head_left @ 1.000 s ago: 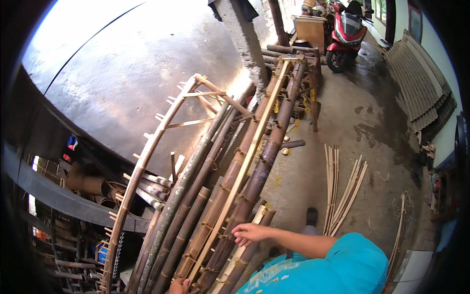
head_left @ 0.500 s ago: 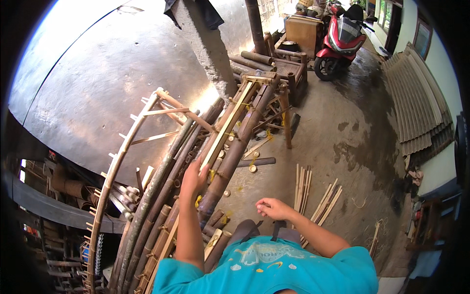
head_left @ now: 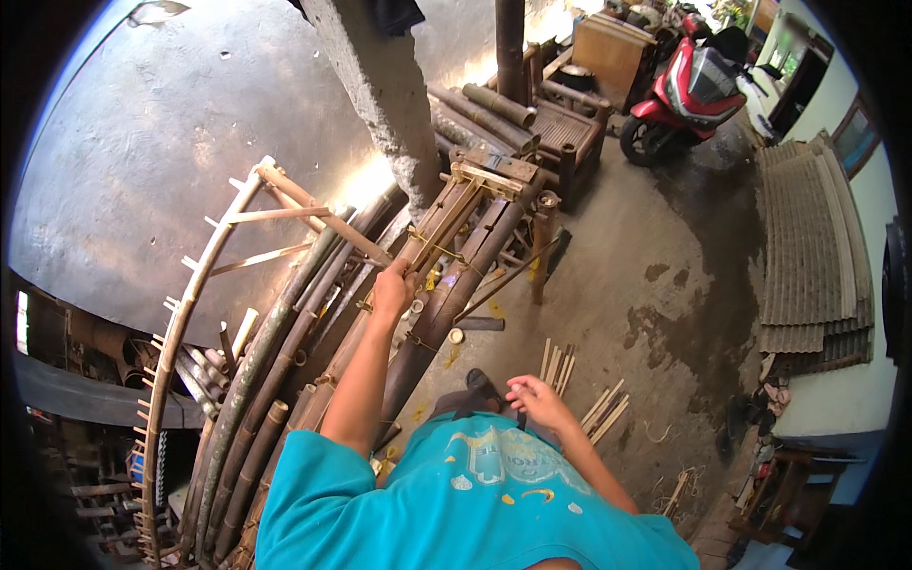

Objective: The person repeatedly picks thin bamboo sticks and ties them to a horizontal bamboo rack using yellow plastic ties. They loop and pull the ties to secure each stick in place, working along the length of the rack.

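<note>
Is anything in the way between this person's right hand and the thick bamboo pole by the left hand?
Nothing visible blocks it. A dark shoe shows between the right hand and the thick bamboo pole, but it looks lower, near the floor.

I wear a turquoise shirt (head_left: 408, 522) with short sleeves (head_left: 318, 465) that end above my elbows, leaving both forearms bare. Across its front sits a pale, greyish-white print (head_left: 513, 456), blocky in shape and nearer the hem than the neckline. Around it are scattered small whitish patches (head_left: 462, 483), a little orange blob (head_left: 507, 500) and a yellowish-orange crescent (head_left: 539, 495). My left hand (head_left: 392, 288) and right hand (head_left: 538, 400) are bare too. Past the hem show dark, greyish-brown trousers (head_left: 450, 405), a black strap (head_left: 521, 418) and dark footwear (head_left: 483, 383), its kind too small to tell.
</note>
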Tool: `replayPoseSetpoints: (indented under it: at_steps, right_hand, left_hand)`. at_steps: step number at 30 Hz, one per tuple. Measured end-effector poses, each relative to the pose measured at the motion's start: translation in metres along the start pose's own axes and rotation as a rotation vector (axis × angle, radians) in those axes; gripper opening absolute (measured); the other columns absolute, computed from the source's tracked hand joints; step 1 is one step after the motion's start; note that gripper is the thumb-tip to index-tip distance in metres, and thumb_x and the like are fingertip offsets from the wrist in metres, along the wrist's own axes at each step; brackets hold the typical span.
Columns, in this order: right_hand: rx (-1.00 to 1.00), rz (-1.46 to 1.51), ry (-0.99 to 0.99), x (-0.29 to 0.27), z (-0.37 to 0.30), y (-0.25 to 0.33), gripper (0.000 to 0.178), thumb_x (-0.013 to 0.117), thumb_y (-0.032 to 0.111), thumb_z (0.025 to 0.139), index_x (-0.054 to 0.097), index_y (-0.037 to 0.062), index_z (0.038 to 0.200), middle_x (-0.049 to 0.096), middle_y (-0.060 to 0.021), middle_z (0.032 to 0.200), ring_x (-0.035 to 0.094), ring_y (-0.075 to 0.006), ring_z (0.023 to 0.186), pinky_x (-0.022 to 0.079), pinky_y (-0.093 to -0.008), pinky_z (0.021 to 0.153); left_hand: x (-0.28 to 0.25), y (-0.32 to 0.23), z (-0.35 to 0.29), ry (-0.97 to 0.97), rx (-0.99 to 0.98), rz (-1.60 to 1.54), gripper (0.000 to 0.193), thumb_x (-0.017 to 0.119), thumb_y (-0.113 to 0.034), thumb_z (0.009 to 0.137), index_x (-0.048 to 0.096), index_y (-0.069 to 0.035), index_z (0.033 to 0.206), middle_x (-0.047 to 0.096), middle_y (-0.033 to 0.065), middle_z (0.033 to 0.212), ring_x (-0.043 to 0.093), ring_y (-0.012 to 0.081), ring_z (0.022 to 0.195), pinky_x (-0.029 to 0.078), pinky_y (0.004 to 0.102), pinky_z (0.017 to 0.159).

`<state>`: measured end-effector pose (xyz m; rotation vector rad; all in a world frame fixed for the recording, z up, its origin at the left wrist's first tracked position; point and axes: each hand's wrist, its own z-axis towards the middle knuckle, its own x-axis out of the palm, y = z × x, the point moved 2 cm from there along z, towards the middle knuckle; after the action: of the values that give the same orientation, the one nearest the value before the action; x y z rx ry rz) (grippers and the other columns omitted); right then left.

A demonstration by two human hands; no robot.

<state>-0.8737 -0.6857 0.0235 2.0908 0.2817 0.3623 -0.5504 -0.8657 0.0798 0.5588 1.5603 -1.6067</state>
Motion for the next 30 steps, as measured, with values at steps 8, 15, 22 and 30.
replayPoseSetpoints:
  at_steps: [8,15,22,30]
  right_hand:
    - [-0.051,-0.214,0.149,-0.039,0.113,0.059,0.031,0.053,0.025,0.099,0.059,-0.0005,0.115,0.067,-0.0073,0.091,0.06,-0.0119,0.076,0.05,-0.0289,0.071]
    - [-0.241,-0.431,0.406,-0.012,0.186,0.139,0.031,0.055,0.028,0.097,0.061,0.0019,0.114,0.066,-0.0087,0.088,0.062,-0.0176,0.081,0.05,-0.0327,0.074]
    - [0.008,-0.258,0.61,-0.011,0.215,0.143,0.031,0.056,0.032,0.096,0.062,0.0044,0.111,0.067,-0.0051,0.091,0.062,-0.0138,0.082,0.05,-0.0305,0.075]
    - [-0.266,0.751,-0.025,0.036,0.239,0.187,0.024,0.044,0.027,0.1,0.055,0.0122,0.085,0.055,-0.0007,0.08,0.053,-0.0116,0.074,0.047,-0.0302,0.072]
  left_hand:
    - [-0.008,0.011,0.006,0.007,-0.115,-0.11,0.023,0.071,-0.023,0.084,0.072,-0.007,0.101,0.069,0.0208,0.086,0.069,0.034,0.08,0.052,0.0395,0.071]
    - [-0.002,-0.037,0.038,0.139,-0.248,0.094,0.021,0.069,-0.023,0.083,0.07,-0.004,0.092,0.066,0.0228,0.083,0.066,0.0391,0.08,0.05,0.0444,0.071]
    - [0.015,-0.038,0.035,0.064,-0.223,0.089,0.019,0.066,-0.019,0.084,0.068,-0.006,0.098,0.066,0.0231,0.083,0.065,0.0407,0.081,0.05,0.0455,0.072]
    - [0.03,-0.063,0.043,0.005,-0.322,0.255,0.02,0.064,-0.022,0.086,0.066,-0.011,0.103,0.066,0.0226,0.082,0.064,0.0417,0.078,0.049,0.0487,0.068]
